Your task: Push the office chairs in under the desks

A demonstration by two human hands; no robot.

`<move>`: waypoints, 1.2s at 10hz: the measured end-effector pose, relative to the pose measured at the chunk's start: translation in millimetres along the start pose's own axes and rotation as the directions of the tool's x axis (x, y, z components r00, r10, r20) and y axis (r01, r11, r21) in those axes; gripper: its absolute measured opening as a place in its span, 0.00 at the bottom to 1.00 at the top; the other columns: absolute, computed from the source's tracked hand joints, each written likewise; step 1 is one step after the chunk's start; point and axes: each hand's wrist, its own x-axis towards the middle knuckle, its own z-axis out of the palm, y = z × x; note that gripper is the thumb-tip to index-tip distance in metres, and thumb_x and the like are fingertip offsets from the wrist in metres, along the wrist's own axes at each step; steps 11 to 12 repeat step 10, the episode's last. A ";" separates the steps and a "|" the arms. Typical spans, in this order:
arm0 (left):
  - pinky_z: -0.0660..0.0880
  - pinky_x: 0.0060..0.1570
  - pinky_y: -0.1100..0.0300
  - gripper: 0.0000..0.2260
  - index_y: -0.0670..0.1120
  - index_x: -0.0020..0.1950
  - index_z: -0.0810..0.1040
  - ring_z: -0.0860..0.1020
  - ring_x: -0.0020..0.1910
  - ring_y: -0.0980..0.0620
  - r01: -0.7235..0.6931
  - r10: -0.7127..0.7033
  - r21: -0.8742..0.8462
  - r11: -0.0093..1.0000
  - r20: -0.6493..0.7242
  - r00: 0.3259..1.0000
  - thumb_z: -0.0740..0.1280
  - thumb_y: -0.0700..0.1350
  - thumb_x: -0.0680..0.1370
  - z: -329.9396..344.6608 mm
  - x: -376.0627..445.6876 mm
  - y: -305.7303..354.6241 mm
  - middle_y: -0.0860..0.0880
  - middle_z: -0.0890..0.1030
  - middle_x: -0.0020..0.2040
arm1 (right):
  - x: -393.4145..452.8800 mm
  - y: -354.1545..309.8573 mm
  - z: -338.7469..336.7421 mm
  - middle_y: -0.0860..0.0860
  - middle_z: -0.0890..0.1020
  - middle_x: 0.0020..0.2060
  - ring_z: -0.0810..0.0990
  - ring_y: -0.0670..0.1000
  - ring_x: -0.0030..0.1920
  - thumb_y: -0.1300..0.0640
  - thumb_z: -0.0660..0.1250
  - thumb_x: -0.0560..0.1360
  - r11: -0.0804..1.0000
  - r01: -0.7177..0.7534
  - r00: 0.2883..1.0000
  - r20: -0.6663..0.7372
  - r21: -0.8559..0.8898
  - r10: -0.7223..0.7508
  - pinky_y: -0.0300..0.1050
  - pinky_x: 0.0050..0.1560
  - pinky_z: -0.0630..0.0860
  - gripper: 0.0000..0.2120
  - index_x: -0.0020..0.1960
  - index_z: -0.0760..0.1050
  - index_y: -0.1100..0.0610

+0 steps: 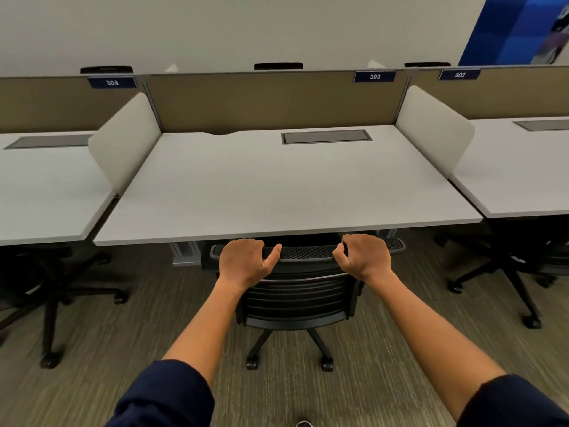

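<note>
Both hands grip the top rail of one black chair [300,291] that stands right in front of the person, at the near edge of the middle desk [277,192]. The left hand [244,261] is clenched over the rail towards its left end, fingers curled over the far side and thumb lying along the top. The right hand [363,255] is clenched on the rail towards its right end, knuckles up. The chair's seat is hidden under the desk edge; its slatted back and two of its castors show on the carpet [369,365] this side of the desk. Three desks stand in a row, split by two white side screens, with number plates 304 [112,82], 303 [374,76] and 302 [459,74] on the tan back panel. Three chairs can be counted: the one held, a second [52,288] under the left desk with its base sticking out, and a third [508,266] under the right desk, base also showing. Each desk has one grey cable hatch. Dark sleeves cover the upper arms.
</note>
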 end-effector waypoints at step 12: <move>0.54 0.79 0.42 0.37 0.44 0.77 0.66 0.60 0.79 0.43 0.129 -0.127 -0.007 0.992 0.122 0.984 0.50 0.70 0.80 18.6 90.3 -25.9 0.43 0.67 0.78 | 111.9 6.2 31.0 0.57 0.84 0.56 0.82 0.59 0.56 0.36 0.54 0.79 0.997 0.059 0.998 0.033 0.041 -0.060 0.54 0.53 0.79 0.30 0.65 0.77 0.58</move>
